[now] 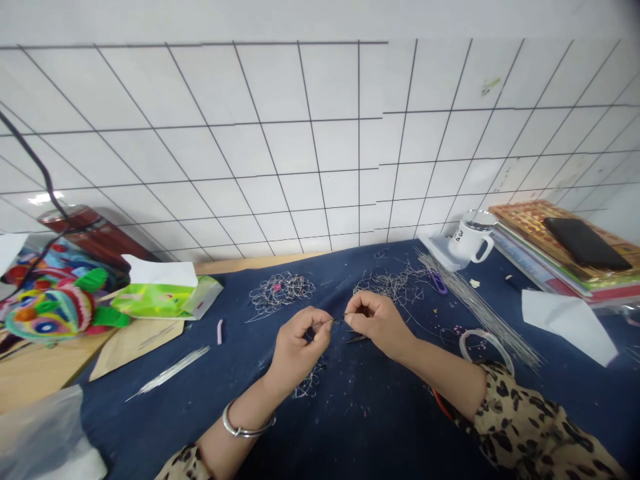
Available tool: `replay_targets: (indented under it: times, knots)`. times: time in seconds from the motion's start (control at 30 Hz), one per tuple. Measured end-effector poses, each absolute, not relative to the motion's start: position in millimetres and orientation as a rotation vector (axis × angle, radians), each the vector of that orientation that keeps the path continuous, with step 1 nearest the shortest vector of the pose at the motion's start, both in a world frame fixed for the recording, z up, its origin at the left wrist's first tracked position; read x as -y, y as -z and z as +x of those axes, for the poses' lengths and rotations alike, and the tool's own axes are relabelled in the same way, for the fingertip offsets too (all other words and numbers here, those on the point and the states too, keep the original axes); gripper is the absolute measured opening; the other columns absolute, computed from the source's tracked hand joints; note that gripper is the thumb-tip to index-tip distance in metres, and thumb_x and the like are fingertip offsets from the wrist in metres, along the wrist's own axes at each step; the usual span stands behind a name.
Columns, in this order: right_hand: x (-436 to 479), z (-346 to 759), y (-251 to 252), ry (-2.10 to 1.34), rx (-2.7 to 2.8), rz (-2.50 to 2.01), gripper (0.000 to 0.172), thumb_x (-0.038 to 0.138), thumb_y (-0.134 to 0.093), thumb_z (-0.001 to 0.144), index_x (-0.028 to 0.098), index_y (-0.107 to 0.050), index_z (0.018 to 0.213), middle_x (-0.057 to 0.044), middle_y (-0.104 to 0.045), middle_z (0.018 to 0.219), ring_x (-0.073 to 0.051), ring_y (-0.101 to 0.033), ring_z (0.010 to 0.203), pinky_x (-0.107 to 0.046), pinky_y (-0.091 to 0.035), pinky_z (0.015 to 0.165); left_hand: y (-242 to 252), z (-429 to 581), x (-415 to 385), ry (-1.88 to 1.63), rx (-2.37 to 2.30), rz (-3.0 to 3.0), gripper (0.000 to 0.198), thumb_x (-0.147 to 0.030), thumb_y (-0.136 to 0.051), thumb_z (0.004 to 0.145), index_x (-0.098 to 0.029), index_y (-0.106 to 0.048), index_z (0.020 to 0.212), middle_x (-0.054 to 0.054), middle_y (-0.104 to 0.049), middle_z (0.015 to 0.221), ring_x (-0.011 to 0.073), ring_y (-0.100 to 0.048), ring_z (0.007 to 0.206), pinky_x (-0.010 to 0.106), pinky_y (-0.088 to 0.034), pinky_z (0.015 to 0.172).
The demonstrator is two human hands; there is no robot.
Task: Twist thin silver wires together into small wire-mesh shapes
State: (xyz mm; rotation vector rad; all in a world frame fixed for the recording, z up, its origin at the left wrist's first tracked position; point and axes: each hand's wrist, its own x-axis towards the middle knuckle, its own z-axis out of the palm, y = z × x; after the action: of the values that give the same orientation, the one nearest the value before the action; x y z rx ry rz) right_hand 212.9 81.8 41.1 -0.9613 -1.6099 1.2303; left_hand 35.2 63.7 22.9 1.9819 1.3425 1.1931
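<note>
Over the middle of the dark blue cloth, my left hand [301, 341] and my right hand [379, 325] face each other, a small gap apart. Thumb and forefinger of each are pinched on a thin dark piece of wire [338, 321] that spans the gap; its fine detail is too small to make out. Dark pointed tool tips [356, 338] show just under my right hand, the rest hidden. A small tangle of wire with beads [307, 383] lies below my left hand. Behind my hands are a beaded wire bundle [283, 293] and a heap of loose wire [393, 283].
Straight wires [485, 310] lie at right, by purple-handled scissors [439, 283] and a clear ring [487, 343]. A white mug [473, 240] and a phone [585, 243] on books stand behind. At left are more wires [173, 373], a green packet [165, 298] and a colourful plush toy [55, 310].
</note>
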Motion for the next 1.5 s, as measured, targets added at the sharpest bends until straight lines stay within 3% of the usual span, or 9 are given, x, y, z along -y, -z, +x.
replay_targets:
  times: [0.57,1.1,1.37,1.5]
  knots:
    - [-79.5,215.7,-50.1,-1.105,1.668,-0.924,0.008,0.011,-0.054,0.071,0.017,-0.051,0.067,0.003,-0.048,0.066,-0.009,-0.042,0.059,-0.022,-0.036,0.056,-22.3,34.4,-62.5,-1.08,-1.169,1.633,0.016,-0.03,-0.054,0.084,-0.016,-0.058,0.077,-0.003,-0.045,0.059,0.0081,-0.038,0.053,0.02,-0.032,0.05]
    - [-84.3,215.2,-46.3,-1.112,1.751,-0.975,0.003,0.017,-0.055,0.075,0.017,-0.056,0.072,0.003,-0.051,0.067,-0.009,-0.045,0.059,-0.021,-0.037,0.056,-21.4,34.9,-61.4,-0.997,-1.087,1.731,0.014,-0.026,-0.054,0.084,-0.016,-0.057,0.076,-0.002,-0.047,0.062,0.0084,-0.041,0.056,0.021,-0.035,0.054]
    - [-89.3,221.8,-51.5,-0.943,1.889,-1.054,0.015,0.026,-0.057,0.079,0.017,-0.058,0.067,0.001,-0.053,0.066,-0.01,-0.048,0.061,-0.022,-0.037,0.057,-19.1,34.2,-62.6,-1.093,-1.183,1.78,0.013,-0.025,-0.052,0.084,-0.016,-0.058,0.076,-0.002,-0.047,0.063,0.0096,-0.041,0.057,0.021,-0.035,0.054]
    - [-84.7,219.3,-52.6,-0.848,2.03,-0.998,0.004,0.021,-0.06,0.074,0.018,-0.062,0.073,0.0,-0.056,0.074,-0.01,-0.051,0.063,-0.022,-0.041,0.061,-21.2,34.8,-62.6,-1.123,-1.205,1.892,0.012,-0.023,-0.052,0.083,-0.016,-0.058,0.075,-0.001,-0.048,0.064,0.0106,-0.044,0.06,0.022,-0.037,0.058]
